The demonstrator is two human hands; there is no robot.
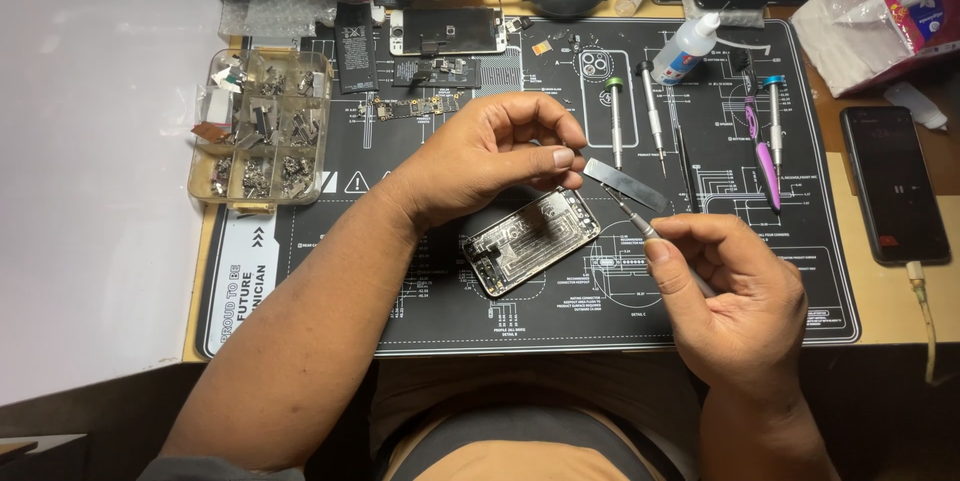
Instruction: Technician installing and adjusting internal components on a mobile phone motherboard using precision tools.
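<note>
Two hands meet over an opened phone chassis, which lies tilted at the centre of the black repair mat, innards up so its frame can be reached. Your left hand arches above its upper end, thumb and forefinger pinched nearly closed; whether a small part sits between them cannot be told. Your right hand is closed on a slim screwdriver, held pen-fashion with the tip angled toward the chassis corner. A grey strip lies just beside it. More drivers stand parked in a row on the mat, within reach, while a compartmented parts box sits at the tabletop's left.
</note>
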